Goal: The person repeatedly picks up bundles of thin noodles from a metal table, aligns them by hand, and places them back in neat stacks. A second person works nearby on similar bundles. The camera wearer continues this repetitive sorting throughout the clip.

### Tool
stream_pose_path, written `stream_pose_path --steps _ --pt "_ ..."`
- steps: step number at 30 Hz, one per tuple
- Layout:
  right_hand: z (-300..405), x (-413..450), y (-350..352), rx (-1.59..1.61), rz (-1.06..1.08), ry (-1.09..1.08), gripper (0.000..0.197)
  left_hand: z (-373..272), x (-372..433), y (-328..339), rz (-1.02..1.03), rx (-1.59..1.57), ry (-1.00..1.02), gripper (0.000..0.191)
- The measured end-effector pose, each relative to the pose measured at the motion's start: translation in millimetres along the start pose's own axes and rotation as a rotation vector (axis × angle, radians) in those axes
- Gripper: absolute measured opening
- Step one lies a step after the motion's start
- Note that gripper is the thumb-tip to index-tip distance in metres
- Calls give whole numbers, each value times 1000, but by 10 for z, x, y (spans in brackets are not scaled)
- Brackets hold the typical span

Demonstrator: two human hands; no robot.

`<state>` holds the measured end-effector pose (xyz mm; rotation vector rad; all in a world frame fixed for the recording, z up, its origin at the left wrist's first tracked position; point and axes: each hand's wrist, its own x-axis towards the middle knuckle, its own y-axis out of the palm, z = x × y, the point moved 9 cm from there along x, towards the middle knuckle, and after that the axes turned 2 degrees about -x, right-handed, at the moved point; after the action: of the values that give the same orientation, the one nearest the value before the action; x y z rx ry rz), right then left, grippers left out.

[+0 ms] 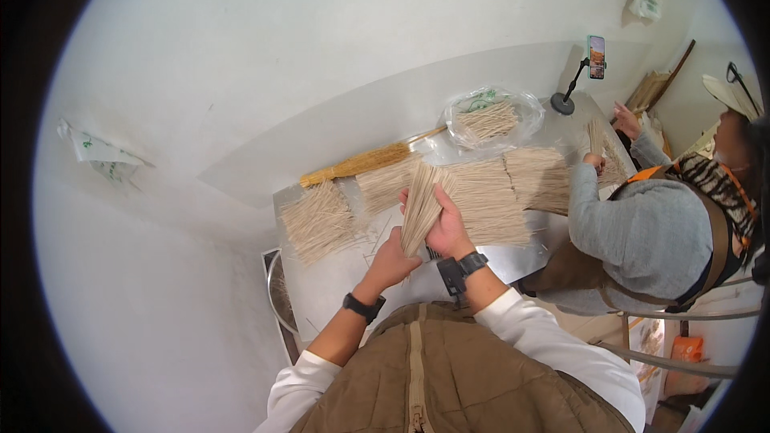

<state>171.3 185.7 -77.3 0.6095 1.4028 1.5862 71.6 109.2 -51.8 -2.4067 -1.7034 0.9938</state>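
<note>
A fanned bundle of thin, pale sticks (424, 207) is held upright between both hands above the metal table (328, 288). My left hand (391, 260) grips its lower end, fingers closed around it. My right hand (448, 222) supports its upper right side, with the palm against the sticks and the thumb up. Behind and to the right of the bundle lies a wide layer of the same sticks (490, 210). A looser pile of sticks (319, 219) lies at the table's left end, and another pile (382, 185) lies between them.
A straw broom (358, 163) lies along the wall side. Beyond the sticks are a plastic bag of sticks (490, 120) and a phone on a stand (562, 103). A co-worker (656, 234) at the right holds another bundle. A round metal-rimmed container (277, 291) stands below the left edge.
</note>
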Motion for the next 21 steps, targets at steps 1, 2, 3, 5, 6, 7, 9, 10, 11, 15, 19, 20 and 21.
stream_pose_path --steps 1,2,3,5,6,7,9,10,11,15,19,20,21 --pt "66 -51 172 11 144 -15 72 3 2 -5 44 -143 3 59" --pt "33 -71 164 27 97 38 73 24 -23 83 209 -394 -21 57" --pt "5 -108 197 67 124 84 74 -7 -69 154 367 -670 -21 54" --pt "-53 -139 168 108 115 152 74 -26 -130 296 557 -1058 -73 52" --pt "-121 -128 117 113 82 175 74 17 -155 358 586 -1165 -129 52" --pt "-211 -133 44 142 24 212 73 44 -204 434 626 -1277 -182 52" --pt "-247 -126 -129 -15 -45 207 73 166 -180 494 558 -1119 -184 53" --pt "-257 -136 -278 -90 -150 215 73 230 -127 508 490 -1018 -184 51" --pt "-241 -128 -265 -88 -92 195 72 292 -77 501 414 -919 -193 49" --pt "-152 -109 -281 -18 -30 179 69 297 119 328 139 -605 -25 46" --pt "-73 -107 -187 123 52 219 68 383 224 290 34 -767 -64 46" --pt "-30 -111 -115 119 133 192 70 400 233 260 -6 -780 -64 46" --pt "11 -111 -122 97 134 164 73 375 240 255 4 -786 -38 47"
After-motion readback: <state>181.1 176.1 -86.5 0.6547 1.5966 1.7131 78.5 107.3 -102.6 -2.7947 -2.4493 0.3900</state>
